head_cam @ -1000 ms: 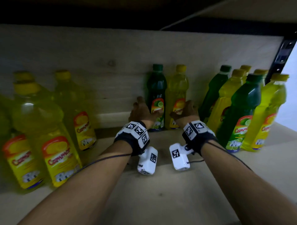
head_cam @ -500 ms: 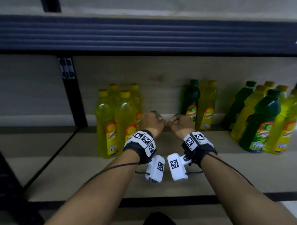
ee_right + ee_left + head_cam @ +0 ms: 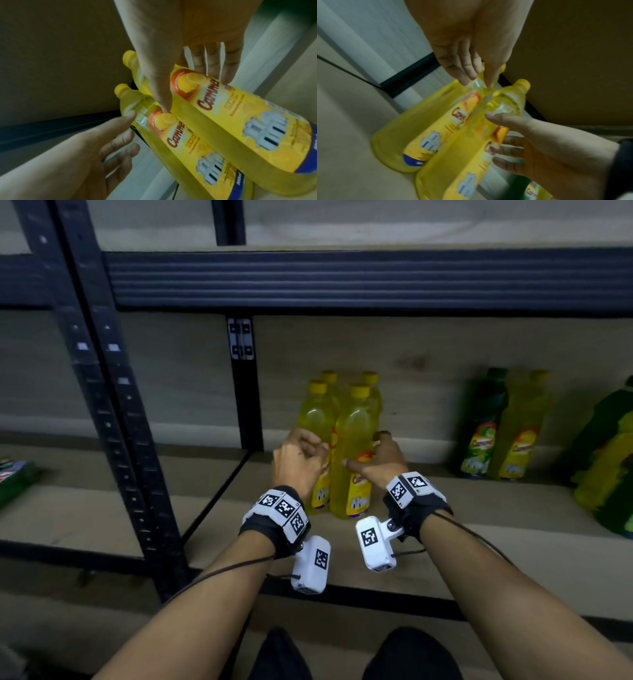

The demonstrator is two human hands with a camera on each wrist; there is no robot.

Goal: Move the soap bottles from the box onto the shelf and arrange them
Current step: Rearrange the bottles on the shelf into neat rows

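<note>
Several yellow soap bottles stand in a tight group on the shelf board [image 3: 479,508], beside a black post. My left hand [image 3: 301,457] is in front of the front left bottle [image 3: 317,419], its straight fingers [image 3: 467,73] and thumb reaching to either side of the bottle's shoulder [image 3: 478,82]. My right hand [image 3: 380,460] brackets the front right bottle [image 3: 354,440]: the thumb [image 3: 163,102] lies between the two front bottles and the fingers [image 3: 214,67] lie on its far side. Neither hand's fingers are curled tight. No box is in view.
A green bottle [image 3: 483,422] and a yellow one [image 3: 520,433] stand together to the right, with more green and yellow bottles [image 3: 609,457] at the right edge. The black post [image 3: 245,405] rises behind the group. A dark beam [image 3: 342,282] runs overhead. A green pack [image 3: 13,477] lies far left.
Both hands moved left from the green and yellow pair to the yellow group. They were fists half a second ago and their fingers have since spread. The view pulled back and swung left.
</note>
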